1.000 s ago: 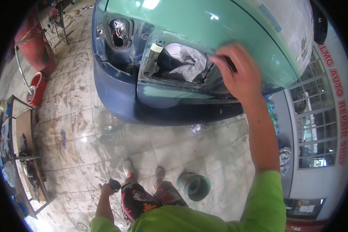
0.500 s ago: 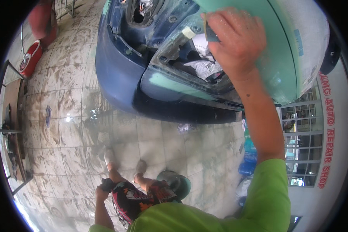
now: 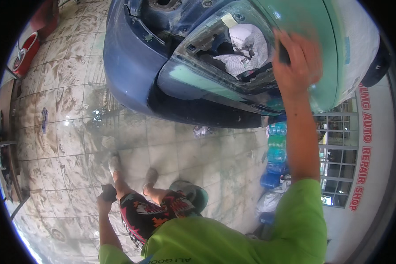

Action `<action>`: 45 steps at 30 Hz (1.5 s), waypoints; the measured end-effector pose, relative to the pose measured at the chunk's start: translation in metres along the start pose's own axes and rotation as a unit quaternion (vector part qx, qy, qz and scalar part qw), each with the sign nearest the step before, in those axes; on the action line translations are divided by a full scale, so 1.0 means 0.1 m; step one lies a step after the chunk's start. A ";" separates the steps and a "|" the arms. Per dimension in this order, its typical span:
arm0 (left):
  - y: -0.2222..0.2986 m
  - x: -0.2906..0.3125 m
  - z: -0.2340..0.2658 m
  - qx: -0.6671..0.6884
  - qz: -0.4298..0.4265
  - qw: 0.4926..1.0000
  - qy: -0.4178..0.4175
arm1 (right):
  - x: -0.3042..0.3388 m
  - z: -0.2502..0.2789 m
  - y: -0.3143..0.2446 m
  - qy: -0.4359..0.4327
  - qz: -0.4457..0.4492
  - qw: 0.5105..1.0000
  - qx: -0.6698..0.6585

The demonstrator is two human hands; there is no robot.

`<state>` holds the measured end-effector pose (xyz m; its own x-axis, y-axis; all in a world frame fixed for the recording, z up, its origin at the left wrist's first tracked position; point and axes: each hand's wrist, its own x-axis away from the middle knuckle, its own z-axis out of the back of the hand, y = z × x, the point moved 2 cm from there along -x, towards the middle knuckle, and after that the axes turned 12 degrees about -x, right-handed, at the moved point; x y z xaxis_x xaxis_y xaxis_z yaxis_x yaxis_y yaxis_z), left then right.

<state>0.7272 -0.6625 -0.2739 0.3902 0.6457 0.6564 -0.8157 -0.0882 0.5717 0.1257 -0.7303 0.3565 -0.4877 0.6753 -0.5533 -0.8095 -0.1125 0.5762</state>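
Green-sleeved hands (image 3: pixel 302 61) grip dark objects (image 3: pixel 109 192), right outstretched forward, left (image 3: pixel 104 204) low.

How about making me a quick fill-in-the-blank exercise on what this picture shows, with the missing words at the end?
1. The upper hand, at the green panel, is the person's ____ one.
2. The lower hand, holding a dark object near the patterned shorts, is the person's ____ one.
3. The bucket near the picture's left edge is coloured ____.
4. The greenish bucket stands to the ____ of the person's feet.

Missing words: right; left; red; right.
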 end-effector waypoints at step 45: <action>-0.44 0.54 -0.38 -0.169 -0.088 0.981 -0.033 | 1.50 0.22 -0.14 0.055 -0.253 0.957 0.130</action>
<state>0.7681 -0.5949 -0.2816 0.5559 0.5763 0.5990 -0.8235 0.2837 0.4913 0.0710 -0.6118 0.2787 -0.0979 0.5132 -0.8526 -0.8489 0.4041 0.3407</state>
